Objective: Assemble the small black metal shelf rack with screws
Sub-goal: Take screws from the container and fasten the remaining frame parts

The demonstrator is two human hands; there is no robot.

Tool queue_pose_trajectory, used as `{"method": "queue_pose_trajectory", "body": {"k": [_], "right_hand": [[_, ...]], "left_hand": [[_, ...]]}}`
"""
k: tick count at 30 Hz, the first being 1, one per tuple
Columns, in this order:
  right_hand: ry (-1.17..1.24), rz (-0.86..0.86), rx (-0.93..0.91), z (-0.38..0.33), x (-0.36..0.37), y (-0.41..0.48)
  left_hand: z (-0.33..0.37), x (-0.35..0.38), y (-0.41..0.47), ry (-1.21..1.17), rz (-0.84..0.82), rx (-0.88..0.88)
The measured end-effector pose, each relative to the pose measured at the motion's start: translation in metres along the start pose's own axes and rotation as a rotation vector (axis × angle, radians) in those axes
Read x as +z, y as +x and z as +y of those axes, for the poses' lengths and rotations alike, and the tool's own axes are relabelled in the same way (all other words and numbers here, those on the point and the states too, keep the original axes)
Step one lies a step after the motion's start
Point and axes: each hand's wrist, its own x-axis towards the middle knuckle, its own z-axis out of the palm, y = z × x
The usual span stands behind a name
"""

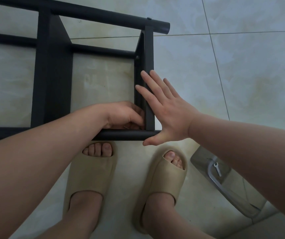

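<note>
Pale floor tiles (241, 83) are spread under the rack (52, 83), which is laid on its side. Its near right corner is steadied by the right hand (165, 111), whose fingers (148, 80) are pressed flat and slightly apart against the end panel (149, 54). Inside that corner the left hand (124, 116) is curled; what is pinched cannot be told. The painted steel is judged stiff, fairly light and slick, so the tubes (104, 16) are best gripped. A wrench (217, 169) is seen right of the rack.
</note>
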Motion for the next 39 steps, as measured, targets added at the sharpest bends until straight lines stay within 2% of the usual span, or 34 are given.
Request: {"method": "queue_pose_trajectory", "body": {"k": [8, 14, 21, 26, 31, 39], "right_hand": [[-0.009, -0.022, 0.004, 0.003, 0.001, -0.002], [-0.029, -0.044, 0.034, 0.021, -0.008, -0.006], [0.012, -0.062, 0.337, 0.037, -0.023, -0.034], [0.073, -0.139, 0.46, 0.026, -0.049, -0.075], [0.047, -0.16, 0.534, 0.003, -0.082, -0.147], [0.124, -0.195, 0.699, -0.018, -0.09, -0.258]], "left_hand": [[0.004, 0.005, -0.004, -0.113, -0.098, -0.003], [0.019, 0.011, 0.004, -0.054, 0.047, 0.075], [0.064, 0.009, 0.016, 0.411, 0.439, 0.126], [0.082, 0.023, -0.014, 0.769, 0.6, 0.046], [0.115, 0.074, -0.064, 1.007, 0.528, 0.048], [0.152, 0.181, -0.097, 1.294, 0.252, 0.04]]}}
